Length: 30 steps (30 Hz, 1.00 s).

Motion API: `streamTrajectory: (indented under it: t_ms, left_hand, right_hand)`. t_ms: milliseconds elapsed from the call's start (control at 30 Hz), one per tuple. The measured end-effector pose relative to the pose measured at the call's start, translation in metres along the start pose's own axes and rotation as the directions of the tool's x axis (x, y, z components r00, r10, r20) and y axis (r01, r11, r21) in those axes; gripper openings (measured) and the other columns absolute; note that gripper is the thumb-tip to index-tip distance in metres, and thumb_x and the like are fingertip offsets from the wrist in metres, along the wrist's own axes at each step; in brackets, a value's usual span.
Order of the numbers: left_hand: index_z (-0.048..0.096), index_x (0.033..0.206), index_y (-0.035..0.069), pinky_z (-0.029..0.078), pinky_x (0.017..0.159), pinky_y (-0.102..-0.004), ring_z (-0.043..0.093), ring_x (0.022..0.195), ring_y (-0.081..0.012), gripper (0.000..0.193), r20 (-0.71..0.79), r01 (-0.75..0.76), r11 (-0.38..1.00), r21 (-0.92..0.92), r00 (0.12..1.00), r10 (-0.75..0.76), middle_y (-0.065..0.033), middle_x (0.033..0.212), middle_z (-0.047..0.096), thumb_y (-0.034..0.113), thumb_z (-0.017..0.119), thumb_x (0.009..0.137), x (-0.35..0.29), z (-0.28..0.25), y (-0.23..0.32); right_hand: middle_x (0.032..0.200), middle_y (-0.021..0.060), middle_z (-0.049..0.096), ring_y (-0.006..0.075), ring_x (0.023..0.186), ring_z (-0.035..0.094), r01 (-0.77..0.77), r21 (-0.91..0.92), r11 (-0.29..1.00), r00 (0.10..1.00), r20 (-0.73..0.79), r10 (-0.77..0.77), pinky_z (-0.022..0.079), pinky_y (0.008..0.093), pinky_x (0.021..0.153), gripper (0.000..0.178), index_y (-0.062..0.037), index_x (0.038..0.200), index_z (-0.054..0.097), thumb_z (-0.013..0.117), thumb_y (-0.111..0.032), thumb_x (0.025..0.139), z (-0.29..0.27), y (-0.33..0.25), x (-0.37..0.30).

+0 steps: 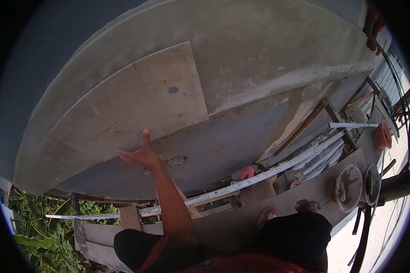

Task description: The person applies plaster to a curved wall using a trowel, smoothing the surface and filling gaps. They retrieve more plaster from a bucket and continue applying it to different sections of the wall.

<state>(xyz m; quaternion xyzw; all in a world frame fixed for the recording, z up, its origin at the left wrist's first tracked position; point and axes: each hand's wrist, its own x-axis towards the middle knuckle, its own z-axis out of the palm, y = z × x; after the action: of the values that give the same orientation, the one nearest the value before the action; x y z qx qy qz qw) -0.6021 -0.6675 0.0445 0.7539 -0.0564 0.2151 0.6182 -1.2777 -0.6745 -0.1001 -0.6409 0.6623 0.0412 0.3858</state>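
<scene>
My left hand [140,154] reaches up to the lower edge of a flat grey-brown board [136,100]. Its thumb and fingers are spread against the board's face, not wrapped round it. The board lies against a large plastered wall [259,50] and has scratches and a dark round spot. Just below the hand, a small block-like piece [175,161] sits on the smoother grey lower panel [228,145]. I cannot make out my right hand; the lower right shows only dark clothing over a bent leg.
A long white-spattered strip [241,185] crosses above a plank walkway [232,223]. On the right are a clear round tub [349,189], a dark bucket [372,184] and a reddish bucket [381,135]. Another person's limb [372,34] shows at upper right. Green plants [45,227] grow below left.
</scene>
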Motion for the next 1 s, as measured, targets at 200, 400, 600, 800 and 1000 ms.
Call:
streamTrajectory:
  t_ms: [200,400,600,800,1000]
  left_hand:
    - [0.016,0.167,-0.005,0.037,0.129,-0.0553,0.034,0.150,-0.0457,0.141,-0.008,0.368,0.906,-0.208,0.926,-0.378,-0.0283,0.156,0.024,0.041,0.105,0.068,-0.020,-0.004,-0.007]
    - [0.019,0.166,-0.006,0.035,0.127,-0.0589,0.035,0.150,-0.0451,0.140,0.016,0.531,0.754,-0.385,0.821,-0.570,-0.0267,0.158,0.027,0.046,0.104,0.067,-0.045,0.015,0.023]
    - [0.024,0.165,-0.009,0.028,0.124,-0.0624,0.035,0.151,-0.0422,0.139,0.146,0.687,0.698,-0.200,0.726,-0.672,-0.0238,0.159,0.032,0.060,0.099,0.069,-0.037,0.005,0.026]
    - [0.035,0.160,-0.013,0.025,0.125,-0.0644,0.036,0.151,-0.0407,0.129,0.199,0.673,0.718,-0.178,0.739,-0.643,-0.0224,0.161,0.035,0.057,0.098,0.071,-0.036,-0.002,0.037]
    - [0.038,0.160,-0.009,0.028,0.120,-0.0622,0.036,0.148,-0.0397,0.125,0.168,0.614,0.765,-0.195,0.789,-0.591,-0.0200,0.156,0.039,0.060,0.096,0.073,-0.041,0.004,0.028]
  right_hand:
    - [0.109,0.0184,0.069,0.0386,0.100,0.070,0.878,-0.405,0.255,0.243,-0.082,-0.967,0.057,0.0481,0.087,0.031,-0.0022,0.125,0.067,0.075,-0.011,0.097,-0.134,-0.406,-0.071]
    - [0.128,0.0145,0.062,0.0356,0.121,0.060,0.612,-0.755,-0.233,-0.427,-0.067,-0.902,0.049,0.0494,0.102,0.041,-0.0078,0.131,0.066,0.079,-0.013,0.093,-0.101,-0.635,-0.107]
    - [0.129,0.0149,0.060,0.0364,0.121,0.056,0.543,-0.815,-0.200,-0.454,-0.084,-0.887,0.047,0.0489,0.102,0.045,-0.0060,0.134,0.064,0.080,-0.019,0.094,-0.044,-0.693,-0.103]
    - [0.123,0.0147,0.060,0.0370,0.116,0.054,0.599,-0.789,-0.135,-0.394,-0.144,-0.908,0.046,0.0491,0.100,0.051,-0.0029,0.129,0.063,0.084,-0.031,0.092,-0.036,-0.709,-0.107]
    - [0.114,0.0154,0.061,0.0365,0.110,0.055,0.634,-0.768,-0.087,-0.349,-0.184,-0.919,0.047,0.0481,0.097,0.052,-0.0009,0.122,0.067,0.088,-0.035,0.089,-0.033,-0.720,-0.113]
